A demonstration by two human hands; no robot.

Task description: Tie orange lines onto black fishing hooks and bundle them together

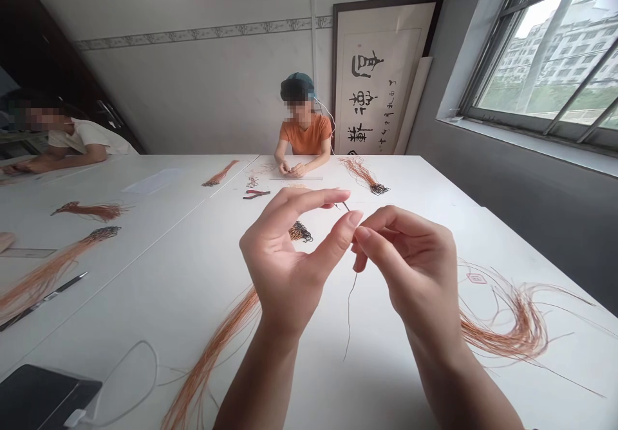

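Observation:
A thin copper-coloured wire (349, 314) runs between my hands, held up above the white table. My left hand (292, 259) holds its dark upper end between thumb and index fingertip. With thumb and fingers pinched, my right hand (415, 259) grips the same wire just to the right of my left thumb. The wire's loose tail hangs below my right fingers. Partly hidden behind my left hand lies a bundle of copper wires (219, 333) with dark looped ends (302, 232). Right of my right wrist lies a loose, curved bunch of copper wires (526, 327).
Red-handled pliers (255, 194) lie farther back. More wire bundles (364, 176) rest on the table (159, 275). At left are a pen (58, 293) and a black device (46, 394) with a white cable. A person in orange (306, 135) sits opposite; another person (84, 137) sits far left.

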